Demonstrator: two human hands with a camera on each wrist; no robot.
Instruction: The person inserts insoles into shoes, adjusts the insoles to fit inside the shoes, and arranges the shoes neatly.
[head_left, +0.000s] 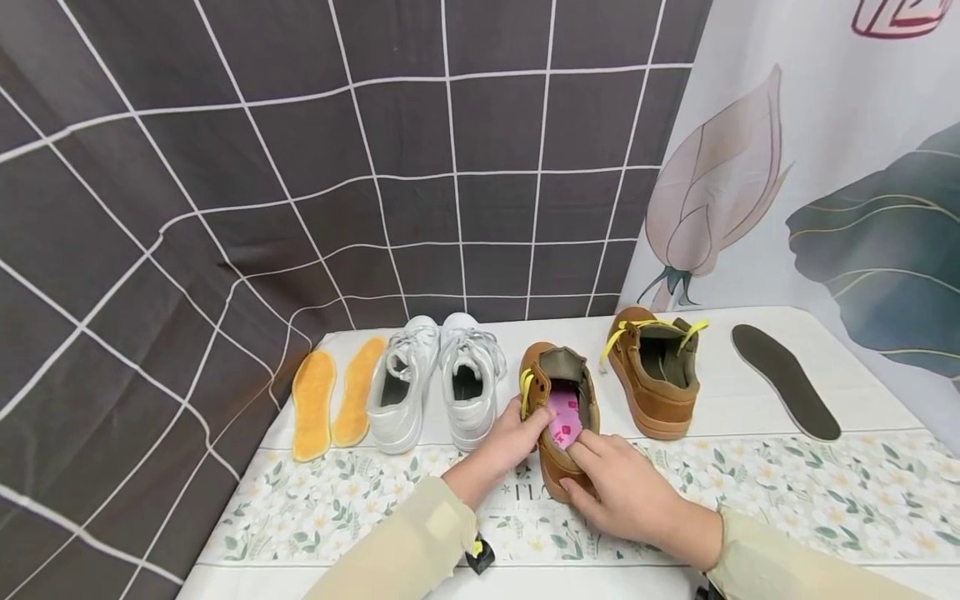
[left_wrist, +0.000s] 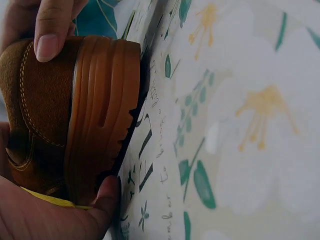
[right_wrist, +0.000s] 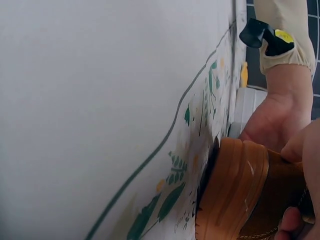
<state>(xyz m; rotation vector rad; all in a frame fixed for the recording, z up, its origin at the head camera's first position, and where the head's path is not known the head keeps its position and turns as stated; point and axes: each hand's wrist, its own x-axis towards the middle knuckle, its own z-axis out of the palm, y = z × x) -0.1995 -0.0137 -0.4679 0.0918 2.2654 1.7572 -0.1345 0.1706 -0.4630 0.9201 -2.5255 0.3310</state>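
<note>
A brown suede shoe [head_left: 552, 477] with yellow laces sits in the middle of the table, its heel toward me. My left hand [head_left: 512, 438] grips its left side, thumb over the collar by the pink insole. Inside the opening lies that pink insole [head_left: 564, 410] with red marks, its front part hidden in the shoe. My right hand [head_left: 628, 490] is at the heel, fingers over the collar against the insole's rear end and thumb on the outside. In the left wrist view, the sole [left_wrist: 102, 95] stands close to the tabletop.
The second brown shoe [head_left: 654, 398] stands to the right, with a dark insole [head_left: 786, 382] beyond it. Two white sneakers [head_left: 405, 408] and two orange insoles [head_left: 313, 407] are on the left. A dark gridded cloth [head_left: 495, 208] hangs behind the floral-patterned table cover [head_left: 787, 500].
</note>
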